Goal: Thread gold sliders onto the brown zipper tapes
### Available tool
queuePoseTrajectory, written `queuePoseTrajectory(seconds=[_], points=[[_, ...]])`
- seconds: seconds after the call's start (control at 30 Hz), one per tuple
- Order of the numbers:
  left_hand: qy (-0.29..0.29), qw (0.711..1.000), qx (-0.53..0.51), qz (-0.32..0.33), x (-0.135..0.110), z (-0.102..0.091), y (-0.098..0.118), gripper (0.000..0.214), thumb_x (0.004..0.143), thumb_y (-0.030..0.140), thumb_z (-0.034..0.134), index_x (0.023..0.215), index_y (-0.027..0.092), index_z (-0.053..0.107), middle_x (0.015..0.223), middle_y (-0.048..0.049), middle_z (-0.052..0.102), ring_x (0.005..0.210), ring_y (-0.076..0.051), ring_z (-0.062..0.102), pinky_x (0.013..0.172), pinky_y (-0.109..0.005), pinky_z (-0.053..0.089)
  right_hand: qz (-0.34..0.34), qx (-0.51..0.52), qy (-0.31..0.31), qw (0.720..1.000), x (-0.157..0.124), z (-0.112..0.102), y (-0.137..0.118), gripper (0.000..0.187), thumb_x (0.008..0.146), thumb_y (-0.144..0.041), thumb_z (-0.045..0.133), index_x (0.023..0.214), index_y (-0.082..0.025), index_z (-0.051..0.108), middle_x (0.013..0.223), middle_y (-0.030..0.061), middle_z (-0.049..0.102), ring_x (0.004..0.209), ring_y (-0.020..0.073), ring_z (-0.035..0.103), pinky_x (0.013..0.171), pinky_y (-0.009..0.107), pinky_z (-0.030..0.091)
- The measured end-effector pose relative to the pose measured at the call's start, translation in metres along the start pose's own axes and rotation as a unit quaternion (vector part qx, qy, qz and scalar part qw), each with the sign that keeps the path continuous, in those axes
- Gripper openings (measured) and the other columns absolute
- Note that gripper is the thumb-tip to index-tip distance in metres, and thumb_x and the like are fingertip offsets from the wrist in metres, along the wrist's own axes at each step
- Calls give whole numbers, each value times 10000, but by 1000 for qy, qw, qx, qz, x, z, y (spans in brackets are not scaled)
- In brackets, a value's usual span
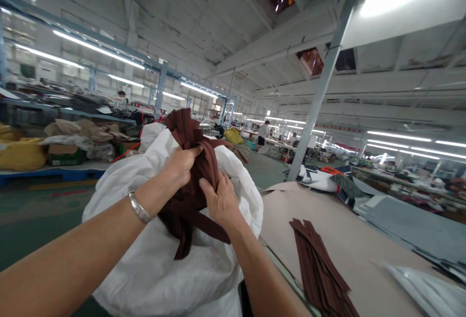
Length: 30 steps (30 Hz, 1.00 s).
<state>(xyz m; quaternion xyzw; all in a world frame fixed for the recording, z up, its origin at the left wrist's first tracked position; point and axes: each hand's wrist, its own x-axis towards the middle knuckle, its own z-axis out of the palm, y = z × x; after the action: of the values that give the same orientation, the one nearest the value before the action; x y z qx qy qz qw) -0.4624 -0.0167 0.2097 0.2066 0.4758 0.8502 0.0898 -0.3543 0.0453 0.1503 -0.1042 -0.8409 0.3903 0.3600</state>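
Note:
Both my hands grip a bunch of dark brown fabric strips [191, 171] over the mouth of a large white sack [124, 181]. My left hand [180, 169], with a silver bracelet on its wrist, is closed around the upper part of the bunch. Lower and to the right, my right hand [220, 198] has its fingers wrapped on the same strips, fingertips partly hidden. Loose strip ends hang down across the inside of the sack. To the right, another pile of brown strips [316, 268] lies on a beige-topped table [276, 205].
A grey metal post [320, 93] rises behind the table. Clear plastic [429, 288] lies at its right edge, grey sheets [396, 215] beyond. At left, a yellow sack [25, 154] and boxes sit on a blue pallet [73, 175]. A person [262, 135] stands far off.

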Motion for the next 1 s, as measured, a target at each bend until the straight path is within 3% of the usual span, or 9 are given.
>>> queuePoseTrajectory(seconds=[0.1,0.27,0.4,0.57,0.7,0.83,0.93,1.0], points=[[-22,999,40,2,0,-2,-5,341,895,314,607,1207,178,587,1217,-97,625,993,-245,642,815,-455,554,72,169,19,983,5,-6,6,444,942,-496,416,1136,-182,662,1238,126,657,1253,298,536,1085,460,372],[-75,991,106,32,-6,-5,-22,322,895,313,607,1184,172,598,1184,-91,639,964,-235,650,798,-442,559,173,402,52,898,22,-21,8,496,977,-524,268,919,-197,636,970,121,736,974,241,705,896,428,541],[-126,977,154,80,-12,-4,-38,311,887,311,618,1162,167,614,1185,-83,643,990,-250,644,823,-456,549,173,511,112,834,30,-24,2,478,959,-574,289,796,-222,567,826,74,706,917,203,705,845,364,569],[-160,959,212,98,-17,-4,-51,311,885,322,619,1153,165,621,1190,-79,643,1010,-262,637,843,-468,538,122,571,150,798,36,-22,-9,387,891,-565,447,911,-219,620,895,44,697,974,208,673,831,356,573],[-165,953,244,77,-17,-5,-55,311,891,335,609,1148,162,620,1148,-72,655,954,-248,653,800,-441,555,92,577,166,794,37,-19,-12,312,798,-373,603,1079,-238,607,1012,17,695,1048,188,641,873,322,543],[-159,947,271,62,-14,-7,-53,295,889,332,612,1128,158,627,1123,-68,660,929,-239,656,775,-425,561,79,547,181,814,33,-14,-8,624,695,-240,664,1295,-262,495,1137,14,673,1100,177,613,923,320,508],[-169,944,275,61,-15,-6,-51,291,886,332,616,1116,155,632,1120,-66,662,933,-241,655,780,-427,558,73,494,183,847,32,-8,-4,748,698,-282,694,1385,-294,397,1259,8,618,1148,177,589,931,319,502],[-181,944,270,56,-17,-5,-51,285,884,329,620,1108,155,637,1118,-64,663,935,-243,655,782,-426,558,77,439,173,878,36,-5,-2,608,810,-422,598,1369,-261,422,1276,42,605,1146,195,590,893,322,519]])
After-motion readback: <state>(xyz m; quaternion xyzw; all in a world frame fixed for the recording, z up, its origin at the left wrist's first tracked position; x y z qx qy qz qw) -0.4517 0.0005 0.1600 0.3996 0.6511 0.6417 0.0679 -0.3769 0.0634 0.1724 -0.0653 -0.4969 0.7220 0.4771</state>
